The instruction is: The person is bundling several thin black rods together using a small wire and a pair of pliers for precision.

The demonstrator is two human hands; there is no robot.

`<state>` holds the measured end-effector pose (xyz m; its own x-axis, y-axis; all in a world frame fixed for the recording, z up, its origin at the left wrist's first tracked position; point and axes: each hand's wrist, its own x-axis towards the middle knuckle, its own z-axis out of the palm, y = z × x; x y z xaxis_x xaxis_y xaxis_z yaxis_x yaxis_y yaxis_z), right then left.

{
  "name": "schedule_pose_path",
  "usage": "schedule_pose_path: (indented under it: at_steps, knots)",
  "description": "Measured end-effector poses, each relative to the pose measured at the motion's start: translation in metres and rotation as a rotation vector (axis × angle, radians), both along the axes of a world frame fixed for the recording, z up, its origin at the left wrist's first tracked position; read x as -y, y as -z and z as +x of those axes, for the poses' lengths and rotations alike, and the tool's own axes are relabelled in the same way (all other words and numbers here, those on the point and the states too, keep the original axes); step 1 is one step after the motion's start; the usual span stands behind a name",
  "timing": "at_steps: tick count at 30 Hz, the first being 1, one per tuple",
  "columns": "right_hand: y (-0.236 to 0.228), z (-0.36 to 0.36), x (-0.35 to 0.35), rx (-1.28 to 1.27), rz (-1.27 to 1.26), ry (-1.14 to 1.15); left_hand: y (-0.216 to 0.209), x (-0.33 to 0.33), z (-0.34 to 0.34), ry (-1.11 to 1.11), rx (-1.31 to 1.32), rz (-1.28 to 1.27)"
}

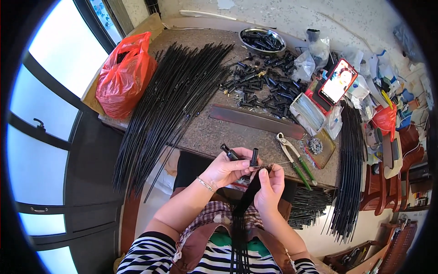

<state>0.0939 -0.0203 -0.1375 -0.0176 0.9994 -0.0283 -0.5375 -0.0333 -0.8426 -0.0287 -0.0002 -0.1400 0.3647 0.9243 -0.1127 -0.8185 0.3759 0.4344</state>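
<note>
Plainly, a thin wire [260, 167] lies crosswise at the front edge of the tabletop [205, 140], black strands [247, 194] hanging from it toward the striped shirt [210, 260]. The left hand [223, 169] is closed on two black tubes [254, 157] left of the strands; the right hand [269, 189], nearer the wire's right tip, pinches the strands' tops.

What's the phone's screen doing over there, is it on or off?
On: the phone's screen glows with a bright picture.
</note>
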Motion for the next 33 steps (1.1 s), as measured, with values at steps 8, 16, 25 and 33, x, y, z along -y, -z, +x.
schedule_pose_path:
  at_steps: [8,16,25,33]
  knots:
    - [0.000,-0.004,-0.001,0.030,-0.007,0.023,0.001,0.000,0.002,-0.055,-0.141,0.057]
    - [-0.003,-0.001,-0.002,0.018,-0.022,0.014,0.000,0.001,0.000,-0.022,-0.029,-0.050]
    - [-0.004,-0.004,-0.004,-0.019,-0.002,-0.021,0.003,0.002,0.001,-0.047,-0.121,-0.020]
    - [-0.002,-0.009,0.000,0.115,0.060,0.033,-0.010,0.010,0.001,-0.373,-1.012,0.549]
